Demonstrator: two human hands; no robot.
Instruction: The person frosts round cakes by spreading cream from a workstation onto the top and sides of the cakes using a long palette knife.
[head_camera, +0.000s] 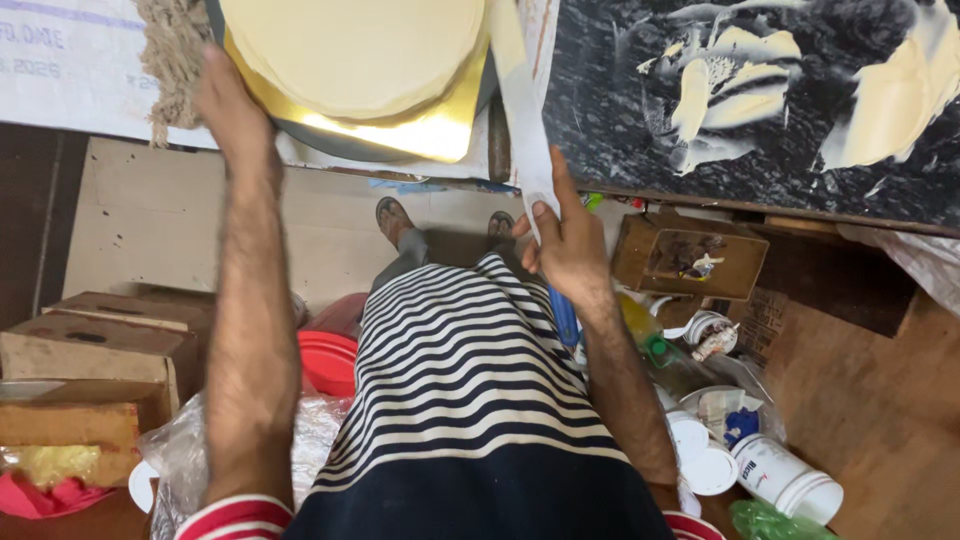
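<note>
A round cake covered in pale cream (355, 45) sits on a gold board (440, 130) atop a grey turntable at the counter's edge. My left hand (232, 105) rests against the left rim of the board and turntable, fingers laid along it. My right hand (562, 235) pinches the lower end of a long white strip (518, 95), which stands up against the cake's right side. My striped shirt (470, 370) and sandalled feet show below.
A dark stone counter (620, 120) smeared with cream (905, 95) lies to the right. Below it stand a small wooden box (680, 258), white tubs (785, 478) and lids. Cardboard boxes (100, 345) and a red lid (328, 362) sit on the floor at left.
</note>
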